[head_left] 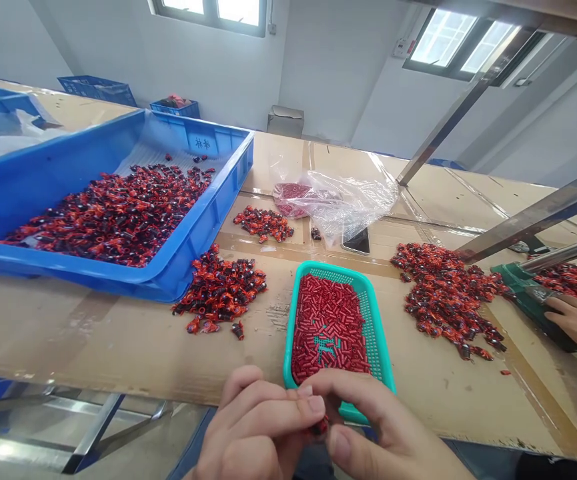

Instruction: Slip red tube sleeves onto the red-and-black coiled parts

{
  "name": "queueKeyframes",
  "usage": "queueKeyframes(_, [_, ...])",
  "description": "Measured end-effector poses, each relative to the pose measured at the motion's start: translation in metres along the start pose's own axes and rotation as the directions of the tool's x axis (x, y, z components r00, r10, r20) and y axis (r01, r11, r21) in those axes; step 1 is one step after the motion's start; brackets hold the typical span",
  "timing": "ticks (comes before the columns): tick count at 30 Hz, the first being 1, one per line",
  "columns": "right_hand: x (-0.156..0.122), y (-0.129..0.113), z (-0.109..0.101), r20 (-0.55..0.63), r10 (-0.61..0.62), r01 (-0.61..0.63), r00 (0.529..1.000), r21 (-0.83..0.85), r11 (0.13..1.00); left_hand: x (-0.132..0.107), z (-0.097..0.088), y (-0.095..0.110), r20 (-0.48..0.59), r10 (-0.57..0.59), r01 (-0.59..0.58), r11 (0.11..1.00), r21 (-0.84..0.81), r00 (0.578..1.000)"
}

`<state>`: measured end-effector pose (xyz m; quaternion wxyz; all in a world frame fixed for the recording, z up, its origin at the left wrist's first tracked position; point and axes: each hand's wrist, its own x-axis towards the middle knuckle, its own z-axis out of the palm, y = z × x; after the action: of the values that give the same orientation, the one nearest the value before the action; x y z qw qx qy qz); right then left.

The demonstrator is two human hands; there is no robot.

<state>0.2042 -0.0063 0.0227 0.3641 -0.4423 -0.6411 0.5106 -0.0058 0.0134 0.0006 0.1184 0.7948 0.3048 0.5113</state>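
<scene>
Where both hands (258, 427) (383, 423) meet, fingers (288, 413) pinch a piece (321, 427).

A phone (357, 241) is lying on the table (118, 340), and a metal post (468, 103) is slanting upward to the right behind it. Along the far edge, a grey box (286, 123) is sitting before the pale wall (331, 73). Left of it, a small crate (188, 111) is holding something reddish, with a larger crate (118, 95) standing beyond. Two windows (238, 10) are glowing above. A metal frame (18, 451) is showing at lower left.
</scene>
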Motion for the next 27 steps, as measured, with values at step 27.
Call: queueKeyframes(27, [0.014, 0.016, 0.019, 0.069, 0.161, -0.175, 0.985, 0.383, 0.907, 0.001, 0.004, -0.002, 0.045, -0.138, 0.145, 0.946, -0.289, 0.989])
